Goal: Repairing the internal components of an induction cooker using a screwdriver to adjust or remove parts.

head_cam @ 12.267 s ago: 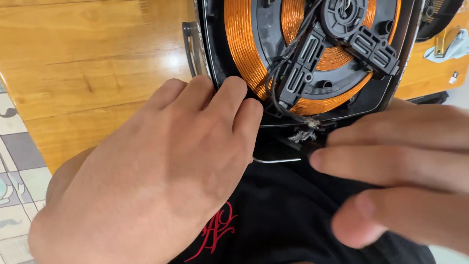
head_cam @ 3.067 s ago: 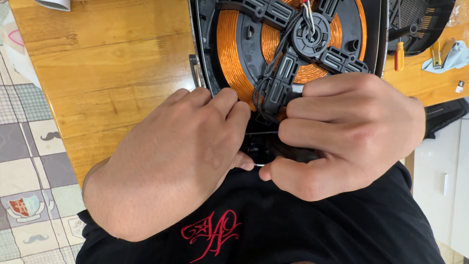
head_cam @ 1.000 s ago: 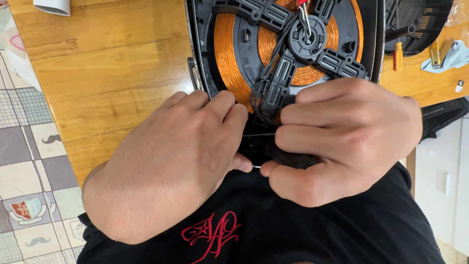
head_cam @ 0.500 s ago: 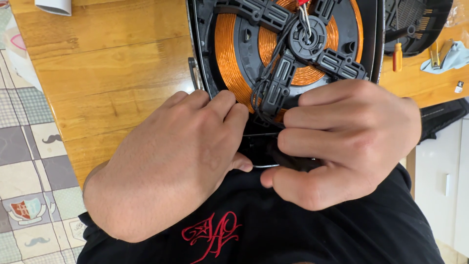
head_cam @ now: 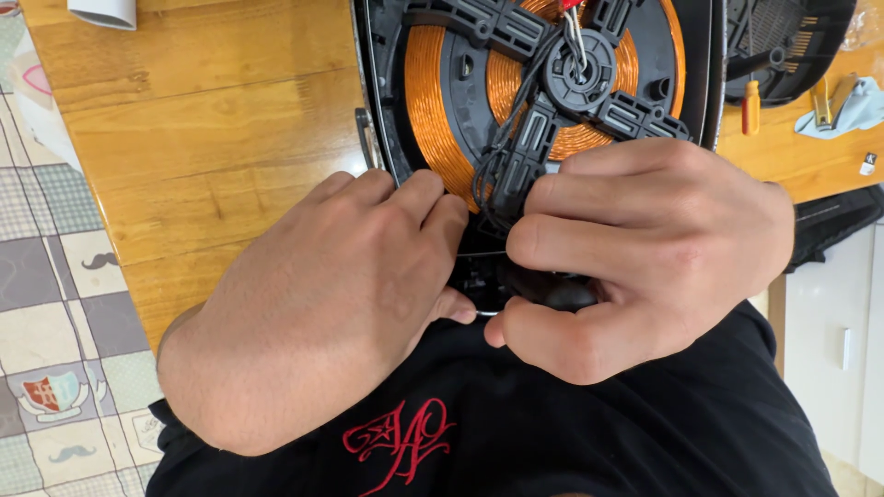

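Both hands, left hand (head_cam: pixel 322 304) and right hand (head_cam: pixel 645 258), pinch a small black part (head_cam: pixel 543 287) at the cooktop's (head_cam: pixel 543 83) near edge, so I'd go gentle around those wires (head_cam: pixel 502 152).

Opened-up induction cooker (head_cam: pixel 543 101) sits flat at the table's near edge, copper coil exposed under a black spoked bracket, wires bunched at its front.

Both hands (left (head_cam: pixel 322 313), right (head_cam: pixel 645 258)) hide the near rim of the cooker base (head_cam: pixel 387 120), whose top is cut off.
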